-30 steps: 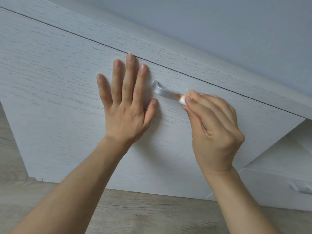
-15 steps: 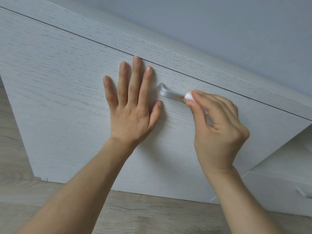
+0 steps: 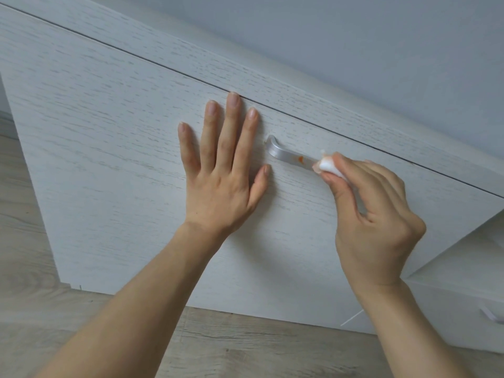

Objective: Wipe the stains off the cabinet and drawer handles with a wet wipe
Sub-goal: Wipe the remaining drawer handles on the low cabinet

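Observation:
A silver handle (image 3: 283,154) is fixed near the top edge of the white wood-grain cabinet door (image 3: 122,148). An orange stain (image 3: 300,159) shows on the handle's middle. My right hand (image 3: 373,214) pinches a folded white wet wipe (image 3: 328,166) against the handle just right of the stain, and it hides the handle's right end. My left hand (image 3: 221,173) lies flat on the door, fingers spread, just left of the handle.
A second silver handle (image 3: 491,315) sits on a lower drawer front at the bottom right. The cabinet top (image 3: 245,66) overhangs the door, with a grey wall (image 3: 354,36) behind. Wood-look floor (image 3: 231,345) runs below the door.
My right hand has slid the wipe to the right along the handle, uncovering the orange stain. My left hand stays flat on the door. The camera has shifted slightly.

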Motion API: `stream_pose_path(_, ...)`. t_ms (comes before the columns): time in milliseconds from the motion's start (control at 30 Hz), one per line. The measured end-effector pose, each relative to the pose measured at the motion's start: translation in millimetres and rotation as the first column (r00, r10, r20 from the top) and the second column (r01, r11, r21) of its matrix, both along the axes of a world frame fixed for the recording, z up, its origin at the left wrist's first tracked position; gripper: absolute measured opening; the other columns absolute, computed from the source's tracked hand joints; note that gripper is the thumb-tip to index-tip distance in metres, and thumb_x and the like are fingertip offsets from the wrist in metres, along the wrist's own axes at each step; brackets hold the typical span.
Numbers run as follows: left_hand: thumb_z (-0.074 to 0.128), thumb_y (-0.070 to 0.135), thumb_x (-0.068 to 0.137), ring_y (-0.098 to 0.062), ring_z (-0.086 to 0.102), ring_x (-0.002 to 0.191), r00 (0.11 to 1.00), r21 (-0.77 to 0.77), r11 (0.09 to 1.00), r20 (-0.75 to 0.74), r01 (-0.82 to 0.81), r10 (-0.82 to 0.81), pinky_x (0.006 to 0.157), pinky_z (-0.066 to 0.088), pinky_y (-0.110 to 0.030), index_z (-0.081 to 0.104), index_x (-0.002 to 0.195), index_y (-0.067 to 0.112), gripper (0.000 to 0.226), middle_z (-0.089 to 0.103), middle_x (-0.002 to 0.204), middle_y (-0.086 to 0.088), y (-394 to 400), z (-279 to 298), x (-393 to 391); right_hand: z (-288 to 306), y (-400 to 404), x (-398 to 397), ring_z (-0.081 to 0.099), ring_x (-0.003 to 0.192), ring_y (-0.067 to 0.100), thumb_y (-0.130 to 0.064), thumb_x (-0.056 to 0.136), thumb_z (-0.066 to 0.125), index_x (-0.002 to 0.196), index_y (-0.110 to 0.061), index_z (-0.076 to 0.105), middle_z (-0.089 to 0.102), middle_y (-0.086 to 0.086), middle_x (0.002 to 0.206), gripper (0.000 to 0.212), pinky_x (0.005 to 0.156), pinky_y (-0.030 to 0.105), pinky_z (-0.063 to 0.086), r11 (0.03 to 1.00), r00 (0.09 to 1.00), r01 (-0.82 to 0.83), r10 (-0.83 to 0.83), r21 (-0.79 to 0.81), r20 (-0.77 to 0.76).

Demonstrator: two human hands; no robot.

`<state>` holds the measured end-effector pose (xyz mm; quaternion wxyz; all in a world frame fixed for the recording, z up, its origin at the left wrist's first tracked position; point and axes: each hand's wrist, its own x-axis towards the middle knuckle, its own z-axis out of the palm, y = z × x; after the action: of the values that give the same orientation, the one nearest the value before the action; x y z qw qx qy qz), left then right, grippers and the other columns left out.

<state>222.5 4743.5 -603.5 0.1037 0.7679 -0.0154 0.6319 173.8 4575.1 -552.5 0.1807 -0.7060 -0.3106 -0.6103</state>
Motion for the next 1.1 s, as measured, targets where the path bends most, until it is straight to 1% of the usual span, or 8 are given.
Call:
stream_pose_path(33,0.034,0.043,0.097,-0.023,-0.007,0.146,1.0,-0.004,1.0,-0.002,0.0,0.0,0.115,-0.004,-0.048,0.019,0.147,0.008,0.063,0.016,0.15,-0.014,-0.7,-0.1,-0.1,-0.2,0.1,-0.6,0.061,0.088,0.016,-0.006,0.089,0.065,0.097,0.0,0.069,0.066,-0.004,0.093,0.011,0.083,0.036,0.051,1.0,1.0,-0.001,0.001,0.021,0.007)
stream_pose_path(167,0.035,0.042,0.096,-0.036,0.015,0.139,1.0,0.005,1.0,0.008,-0.011,0.011,0.115,-0.001,-0.049,0.021,0.146,0.006,0.063,0.018,0.148,-0.015,-2.8,1.1,0.7,2.5,10.1,4.0,0.063,0.083,0.017,-0.01,0.09,0.066,0.094,-0.004,0.072,0.07,-0.004,0.089,0.01,0.082,0.03,0.049,1.0,0.999,0.018,-0.018,-0.003,0.033)
stream_pose_path(300,0.034,0.043,0.097,-0.027,-0.002,0.146,1.0,-0.019,1.0,0.015,-0.007,0.007,0.115,-0.003,-0.049,0.018,0.147,0.008,0.063,0.015,0.149,-0.014,-2.8,-0.1,2.5,0.5,6.1,3.2,0.064,0.085,0.014,-0.013,0.089,0.067,0.094,-0.005,0.072,0.068,-0.005,0.094,0.01,0.081,0.029,0.049,0.999,0.999,0.041,-0.041,0.026,0.012)
stream_pose_path(433,0.034,0.043,0.097,-0.035,0.014,0.14,1.0,-0.007,1.0,0.012,-0.008,0.008,0.114,-0.001,-0.05,0.02,0.146,0.007,0.062,0.016,0.149,-0.015,-3.6,0.2,2.6,-2.0,14.5,-0.6,0.061,0.086,0.011,-0.013,0.089,0.066,0.092,-0.007,0.072,0.061,-0.013,0.093,0.01,0.08,0.027,0.049,0.995,0.999,0.051,-0.05,0.088,-0.017)
stream_pose_path(600,0.033,0.043,0.097,-0.032,0.008,0.143,1.0,-0.007,1.0,0.014,-0.013,0.013,0.115,-0.004,-0.049,0.019,0.146,0.007,0.062,0.015,0.149,-0.015,-2.3,-0.3,2.7,-0.1,12.9,-12.2,0.057,0.082,-0.004,-0.029,0.087,0.064,0.098,-0.026,0.063,0.06,-0.02,0.093,0.012,0.081,0.01,0.043,0.939,0.98,0.008,0.061,0.344,-0.188)
stream_pose_path(767,0.032,0.044,0.097,-0.023,-0.008,0.147,1.0,-0.028,1.0,0.006,-0.009,0.01,0.115,-0.005,-0.048,0.017,0.147,0.009,0.062,0.013,0.149,-0.014,-3.2,-0.5,3.3,4.9,33.6,-5.8,0.056,0.082,0.002,-0.019,0.085,0.069,0.093,-0.011,0.072,0.063,-0.01,0.091,0.012,0.079,0.02,0.047,0.965,0.986,0.028,0.016,0.262,-0.167)
stream_pose_path(933,0.034,0.044,0.096,-0.036,0.016,0.138,1.0,-0.003,1.0,0.016,0.004,-0.004,0.114,-0.002,-0.05,0.02,0.146,0.007,0.063,0.017,0.148,-0.015,-2.5,0.5,3.2,3.8,29.4,-5.4,0.062,0.08,0.013,-0.018,0.084,0.07,0.091,-0.008,0.072,0.067,-0.004,0.089,0.012,0.08,0.009,0.044,0.97,0.983,0.033,0.013,0.243,-0.183)
stream_pose_path(1100,0.035,0.042,0.096,-0.038,0.021,0.136,1.0,-0.017,1.0,0.026,-0.009,0.009,0.113,0.004,-0.052,0.024,0.145,0.005,0.062,0.021,0.147,-0.015,-4.7,1.0,2.8,5.0,40.4,-5.6,0.06,0.078,0.004,-0.02,0.084,0.069,0.092,-0.019,0.069,0.065,-0.013,0.091,0.008,0.077,0.007,0.043,0.952,0.97,-0.025,0.097,0.306,-0.222)
